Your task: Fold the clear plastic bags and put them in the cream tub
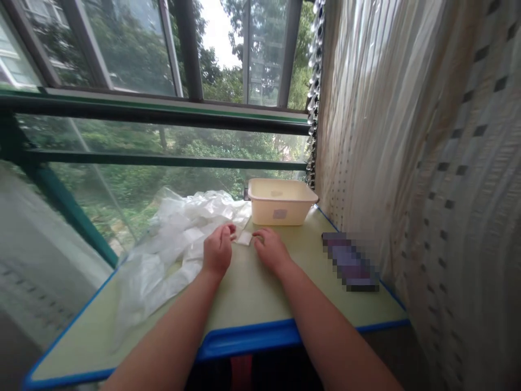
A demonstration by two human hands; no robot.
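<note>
Between my two hands is a small, flat white packet (245, 238), roughly square, just in front of the cream tub. My left hand (218, 251) is closed, its curled fingertips at the packet's left edge. At the right edge, the bent fingers of my right hand (270, 248) come together at the packet's corner. The exact finger contact is small and blurred. Crumpled clear plastic bags (171, 255) spread over the table's left side, close beside my left hand.
The cream plastic tub (264, 210) with a label on its front stands at the back. A pixelated dark phone-like object (352, 263) lies at right. The pale green table (240, 298) has a blue rim. A patterned curtain (378, 136) hangs along the right; windows and a railing rise behind.
</note>
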